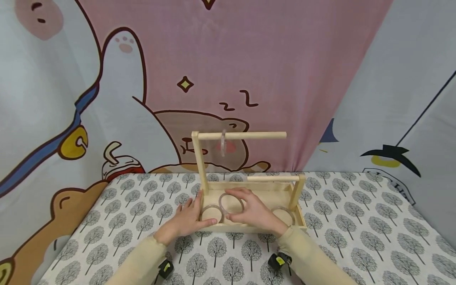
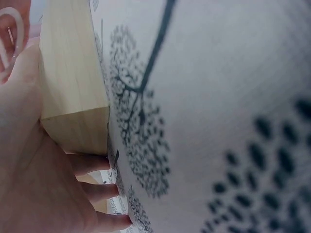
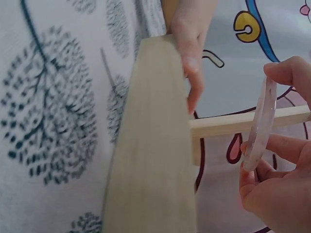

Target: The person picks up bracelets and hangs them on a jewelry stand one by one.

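Note:
My right hand (image 1: 254, 211) pinches a pale translucent bangle (image 1: 231, 203) between thumb and fingers, over the shallow wooden tray (image 1: 249, 227). In the right wrist view that bangle (image 3: 261, 124) appears almost edge-on. At the tray's front left corner rests my left hand (image 1: 188, 219), its thumb over the front wall and its straight, spread fingers along the left side. One bangle (image 1: 212, 213) lies inside the tray beside the left thumb. Another bangle (image 1: 283, 216) lies at the tray's right end, partly behind my right wrist. A further bangle (image 1: 223, 143) hangs from the upper wooden bar (image 1: 249, 135).
The upper bar extends right from a tall post (image 1: 200, 162) at the tray's left end. A lower bar (image 1: 272, 179) points left from a short post (image 1: 297, 192) at the right. A tree-print cloth (image 1: 356, 237) covers the table; a cartoon curtain (image 1: 267, 71) hangs behind.

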Tool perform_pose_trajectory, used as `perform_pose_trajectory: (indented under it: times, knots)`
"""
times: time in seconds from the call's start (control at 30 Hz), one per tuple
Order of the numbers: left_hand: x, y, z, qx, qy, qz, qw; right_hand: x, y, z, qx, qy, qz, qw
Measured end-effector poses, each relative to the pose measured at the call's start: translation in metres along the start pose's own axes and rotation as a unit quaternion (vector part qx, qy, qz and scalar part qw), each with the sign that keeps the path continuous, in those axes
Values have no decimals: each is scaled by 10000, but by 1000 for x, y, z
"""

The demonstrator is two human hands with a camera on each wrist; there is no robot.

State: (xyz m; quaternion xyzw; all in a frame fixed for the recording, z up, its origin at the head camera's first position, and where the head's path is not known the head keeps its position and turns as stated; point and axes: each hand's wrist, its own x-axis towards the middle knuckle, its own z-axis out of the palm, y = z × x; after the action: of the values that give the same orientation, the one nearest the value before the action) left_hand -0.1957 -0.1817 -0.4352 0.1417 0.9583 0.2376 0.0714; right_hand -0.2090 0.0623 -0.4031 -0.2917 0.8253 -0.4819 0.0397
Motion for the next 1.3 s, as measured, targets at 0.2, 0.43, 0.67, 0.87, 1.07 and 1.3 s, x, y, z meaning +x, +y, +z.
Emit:
perform_pose_trajectory:
  times: [0.2, 0.43, 0.67, 0.87, 1.07, 1.3]
  knots:
    - [-1, 0, 0, 17, 4, 8, 10000, -4, -16, -7, 156, 34, -20, 9999]
    - [-1, 1, -1, 18, 8, -5, 10000, -7, -25, -17, 342, 99, -13, 9994]
    - [0, 2, -1, 25, 56, 18, 10000, -7, -30, -25, 482, 120, -337, 9982]
    - [0, 1, 0, 62, 89, 28, 9999, -9, -33, -31, 481, 117, -428, 9979]
    - [0, 1, 0, 46, 84, 36, 9999, -14, -32, -35, 579, 142, -485, 9970]
    - [0, 1, -1, 60, 45, 64, 10000, -22, -30, -47, 626, 237, -618, 9958]
